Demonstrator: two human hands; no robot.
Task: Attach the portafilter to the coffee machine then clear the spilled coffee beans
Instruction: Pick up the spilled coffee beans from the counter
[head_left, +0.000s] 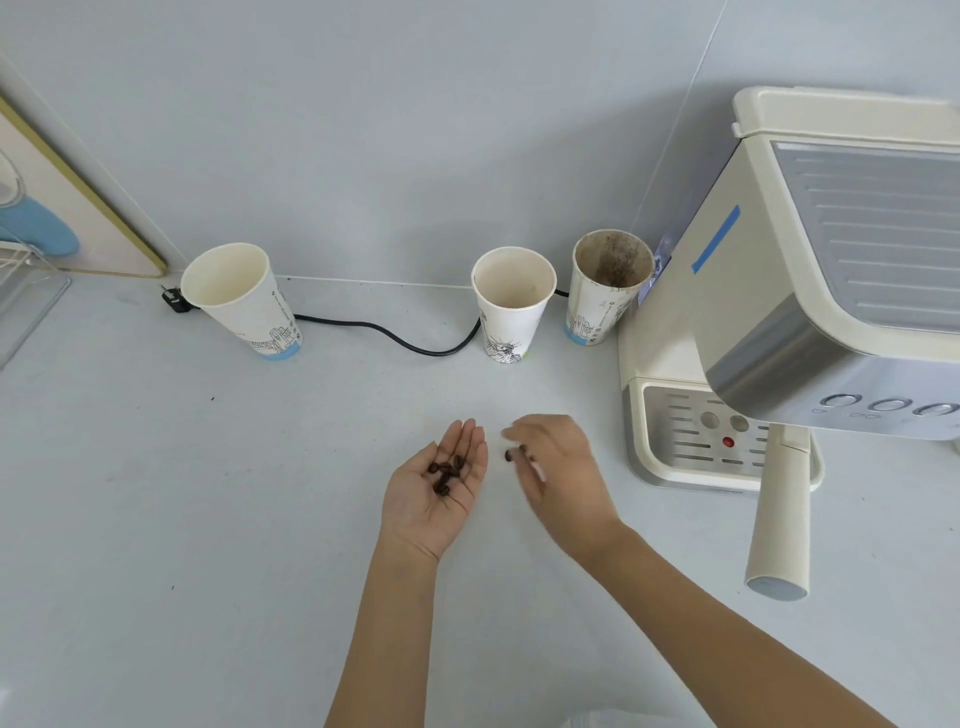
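Note:
My left hand (434, 499) lies palm up over the white counter, cupping several dark coffee beans (445, 472). My right hand (563, 475) hovers just to its right, fingers curled down, with a bean (509, 455) at its fingertips; whether the bean is pinched or on the counter I cannot tell. The cream coffee machine (810, 270) stands at the right. The portafilter sits under its head, and the cream handle (782, 525) sticks out toward me over the drip tray (691, 441).
Three paper cups stand near the back wall: one at the left (244, 299), one in the middle (511, 301), and a coffee-stained one (608, 283) beside the machine. A black power cord (395, 335) runs between them. A clear rack (26, 296) sits far left.

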